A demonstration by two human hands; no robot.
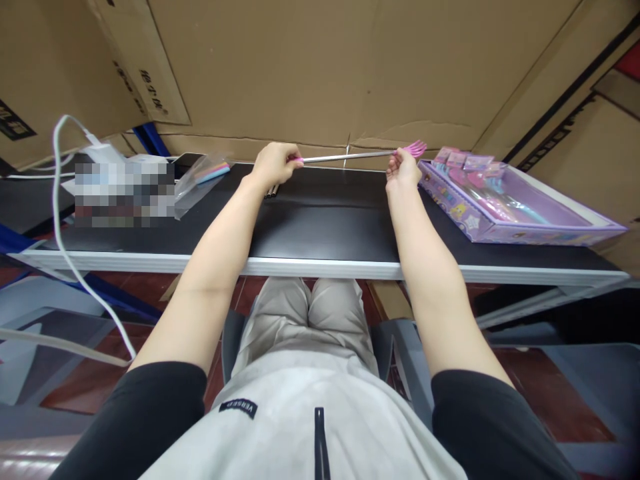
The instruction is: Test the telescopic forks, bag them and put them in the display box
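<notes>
A back scratcher point(350, 157), with a long silver rod and a pink claw-shaped head point(416, 148), stretches level between my two hands over the far part of the table. My left hand point(275, 165) is closed around its other end, where a bit of pink shows. Close below the claw, my right hand point(404, 172) pinches the rod with bent fingers. Several thin metal tubes point(273, 192) lie on the table beneath my left hand, partly hidden by it.
On the right of the black table point(325, 233) sits a purple display box point(475, 223) holding packaged pink and blue items. To the left are a clear plastic bag point(197, 183) with coloured sticks, a blurred-out pile and a white cable point(57, 200). Cardboard point(320, 73) walls the back.
</notes>
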